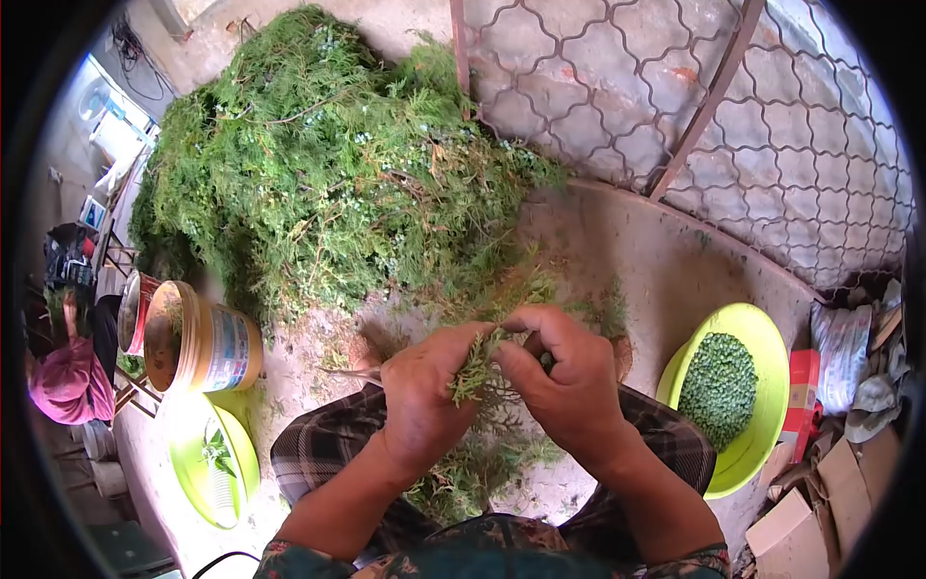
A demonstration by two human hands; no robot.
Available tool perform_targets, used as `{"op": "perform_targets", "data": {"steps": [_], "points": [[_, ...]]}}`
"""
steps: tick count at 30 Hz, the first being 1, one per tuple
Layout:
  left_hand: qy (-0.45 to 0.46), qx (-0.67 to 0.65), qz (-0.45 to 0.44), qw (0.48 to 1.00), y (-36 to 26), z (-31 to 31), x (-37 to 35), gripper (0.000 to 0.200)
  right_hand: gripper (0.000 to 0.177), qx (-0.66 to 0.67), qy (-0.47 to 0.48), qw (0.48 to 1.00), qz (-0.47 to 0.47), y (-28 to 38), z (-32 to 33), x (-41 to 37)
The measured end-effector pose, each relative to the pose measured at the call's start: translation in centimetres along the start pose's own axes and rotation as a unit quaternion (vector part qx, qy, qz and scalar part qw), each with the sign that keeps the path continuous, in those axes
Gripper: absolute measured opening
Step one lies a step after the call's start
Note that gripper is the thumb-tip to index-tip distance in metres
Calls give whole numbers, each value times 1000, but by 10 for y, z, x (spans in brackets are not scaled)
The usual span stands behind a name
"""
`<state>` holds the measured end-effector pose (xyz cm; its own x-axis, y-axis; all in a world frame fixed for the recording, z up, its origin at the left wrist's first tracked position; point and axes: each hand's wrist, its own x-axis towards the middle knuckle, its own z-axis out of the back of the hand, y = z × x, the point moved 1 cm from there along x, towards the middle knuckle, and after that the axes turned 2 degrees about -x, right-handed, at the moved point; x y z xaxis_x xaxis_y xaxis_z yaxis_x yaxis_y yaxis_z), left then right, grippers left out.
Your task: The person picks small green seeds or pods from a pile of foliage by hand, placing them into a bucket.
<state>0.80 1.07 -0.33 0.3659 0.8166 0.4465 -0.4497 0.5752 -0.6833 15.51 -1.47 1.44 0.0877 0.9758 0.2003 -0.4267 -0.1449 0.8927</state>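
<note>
Forearms are angled inward; green sprig is held in left hand; right hand is curled beside it, grip can't be told.

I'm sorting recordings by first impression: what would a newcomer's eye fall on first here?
Probably the big heap of green branches, filling the upper left and centre. Then the bright lime basin at the right, holding small green berries. Just below centre, the left hand holds a sprig, with the right hand close beside it.
</note>
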Motion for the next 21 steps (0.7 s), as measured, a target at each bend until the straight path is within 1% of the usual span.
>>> {"op": "perform_targets", "data": {"steps": [2, 4, 6, 8, 10, 11, 12, 13, 14, 15, 16, 17, 18, 19, 20, 21], "points": [[-25, -13, -24, 999, 5, -2, -2, 39, 20, 6, 2, 1000, -7, -2, -1, 1], [-22, -11, -18, 1000, 2, -1, -1, 38, 19, 12, 4, 1000, -19, -5, -2, 1], [-19, -11, -12, 1000, 0, 0, 0, 38, 17, 23, 6, 999, 28, -9, -3, 1], [-8, -21, -6, 1000, -2, 0, 0, 25, 14, 33, 11, 999, 14, -8, -3, 0], [4, -26, -7, 1000, -3, 1, 0, 24, 12, 43, 14, 999, 0, -6, -3, -1], [15, -32, -8, 999, -4, 1, 0, 23, 10, 148, 27, 987, -56, -6, -3, -3], [16, -32, -9, 999, -6, 1, 0, 23, 7, 250, 40, 961, -111, -6, -4, -3], [7, -89, 20, 996, -8, 0, 1, 22, 7, 250, 38, 961, -108, -5, -1, -2], [-2, -146, 51, 988, -9, 1, 0, 20, 8, 379, 68, 906, -175, -7, 0, -4], [-3, -147, 51, 988, -7, 1, 0, 20, 9, 498, 96, 828, -237, -7, 0, -5], [-18, -133, 81, 988, -4, 0, -2, 19, 9, 496, 98, 829, -238, -5, 0, -5], [-35, -119, 112, 986, -1, -1, -3, 19, 10, 458, 80, 861, -207, -3, 1, -5], [-39, -118, 114, 986, 3, -1, -4, 19, 12, 420, 63, 888, -176, -1, 1, -5], [-42, -117, 102, 987, 5, -2, -4, 22, 12, 421, 66, 888, -175, -5, -3, -4], [-44, -116, 88, 988, 8, -2, -3, 26, 11, 314, 44, 943, -100, -12, -7, -1], [-42, -116, 88, 988, 8, -2, -5, 26, 10, 202, 18, 979, -26, -15, -10, -1]]}}
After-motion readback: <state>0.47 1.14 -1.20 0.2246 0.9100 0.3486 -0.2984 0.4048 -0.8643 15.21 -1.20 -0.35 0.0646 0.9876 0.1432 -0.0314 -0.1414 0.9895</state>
